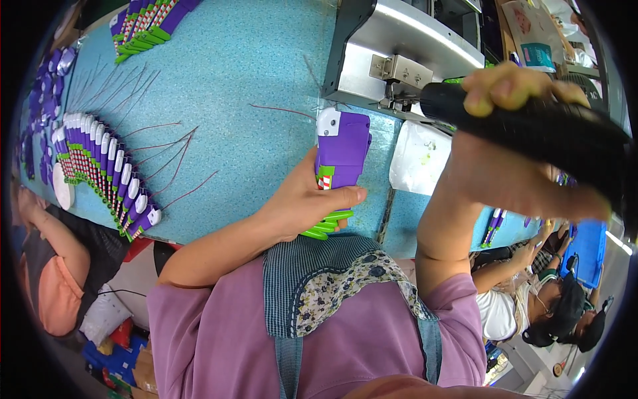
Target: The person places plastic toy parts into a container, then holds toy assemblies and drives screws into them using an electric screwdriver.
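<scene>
In my left hand (312, 199) is a purple toy arm (343, 149) with a white end, a red-and-white striped band and green fingers. My thumb lies across it, and two dark round spots show on the white end. A thin red wire (282, 108) runs off to the left beside that end. My right hand (525, 146), raised close to the camera and blurred, wraps round a thick black electric screwdriver (531, 126). The screwdriver's narrower end points left, toward the metal machine (392, 60), well apart from the toy arm.
A fanned row of similar toy arms (109, 159) with trailing wires lies at left on the blue table (219, 66). More arms (147, 26) lie at the far left. A white tray (420, 158) sits below the machine. Other people (538, 292) work at right; another person's arm (56, 239) shows at left.
</scene>
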Motion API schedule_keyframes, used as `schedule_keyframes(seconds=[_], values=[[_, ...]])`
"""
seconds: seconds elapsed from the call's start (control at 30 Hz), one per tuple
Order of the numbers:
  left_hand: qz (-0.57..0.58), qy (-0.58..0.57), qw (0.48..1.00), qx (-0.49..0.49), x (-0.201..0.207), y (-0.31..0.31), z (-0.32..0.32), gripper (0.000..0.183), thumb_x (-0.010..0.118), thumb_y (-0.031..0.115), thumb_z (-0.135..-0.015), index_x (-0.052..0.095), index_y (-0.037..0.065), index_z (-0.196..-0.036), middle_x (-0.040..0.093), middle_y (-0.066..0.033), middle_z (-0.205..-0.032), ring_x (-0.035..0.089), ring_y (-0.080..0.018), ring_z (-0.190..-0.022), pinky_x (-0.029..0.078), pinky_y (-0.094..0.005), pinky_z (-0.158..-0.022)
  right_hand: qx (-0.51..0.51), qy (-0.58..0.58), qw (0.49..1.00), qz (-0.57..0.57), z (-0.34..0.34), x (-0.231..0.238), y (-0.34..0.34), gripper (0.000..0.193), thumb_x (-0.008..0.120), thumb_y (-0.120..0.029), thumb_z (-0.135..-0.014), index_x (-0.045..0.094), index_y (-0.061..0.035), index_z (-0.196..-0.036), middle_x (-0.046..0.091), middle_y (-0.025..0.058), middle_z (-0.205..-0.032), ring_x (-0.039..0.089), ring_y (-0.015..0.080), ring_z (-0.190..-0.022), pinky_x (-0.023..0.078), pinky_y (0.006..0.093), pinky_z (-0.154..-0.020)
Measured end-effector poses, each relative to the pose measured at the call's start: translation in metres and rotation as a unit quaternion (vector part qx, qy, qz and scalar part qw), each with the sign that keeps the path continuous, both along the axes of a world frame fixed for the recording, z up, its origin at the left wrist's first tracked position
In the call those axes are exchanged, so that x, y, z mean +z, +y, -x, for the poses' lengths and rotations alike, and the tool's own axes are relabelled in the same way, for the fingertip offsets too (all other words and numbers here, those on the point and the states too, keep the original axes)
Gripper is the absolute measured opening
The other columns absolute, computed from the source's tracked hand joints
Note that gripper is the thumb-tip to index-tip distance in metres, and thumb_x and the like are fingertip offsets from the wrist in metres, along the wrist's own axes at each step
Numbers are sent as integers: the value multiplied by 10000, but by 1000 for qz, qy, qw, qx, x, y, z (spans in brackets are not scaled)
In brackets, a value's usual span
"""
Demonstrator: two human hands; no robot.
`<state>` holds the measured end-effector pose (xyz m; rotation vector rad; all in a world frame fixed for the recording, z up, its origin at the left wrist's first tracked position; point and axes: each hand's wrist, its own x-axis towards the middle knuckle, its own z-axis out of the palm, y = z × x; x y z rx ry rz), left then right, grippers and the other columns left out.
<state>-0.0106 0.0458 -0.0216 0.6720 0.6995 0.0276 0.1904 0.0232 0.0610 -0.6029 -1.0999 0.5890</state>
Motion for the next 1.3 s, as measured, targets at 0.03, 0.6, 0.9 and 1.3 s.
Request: schedule_keyframes(seconds=[0.03,0.6,0.9,1.3], values=[[8,6,1000,-10,-2,0,1,341,716,118,-799,489,33,-1041,589,-56,-822,587,-125,-621,521,-281,-490,1,25,1000,12,-2,-4,5,947,381,-875,-684,528,-85,-1187,576,152,-836,530,233,-676,418,350,-638],[30,40,997,-53,7,6,2,558,734,128,-776,382,36,-1199,613,-77,-931,600,-139,-649,520,-280,-509,-1,-22,998,55,31,-11,-8,994,353,-899,-659,475,-70,-1193,541,113,-759,513,203,-564,414,339,-564],[34,2,999,-41,5,8,-4,564,722,134,-792,389,25,-1233,603,-84,-975,592,-132,-675,524,-276,-515,6,-35,998,46,11,8,0,951,346,-871,-702,514,-74,-1193,556,132,-777,530,224,-616,424,382,-614],[60,11,997,-39,5,13,3,583,729,118,-787,368,51,-1239,569,-79,-1095,593,-142,-811,542,-286,-556,-27,-26,997,64,30,-10,-13,970,316,-881,-701,489,-61,-1190,547,115,-749,523,213,-547,408,341,-531]])
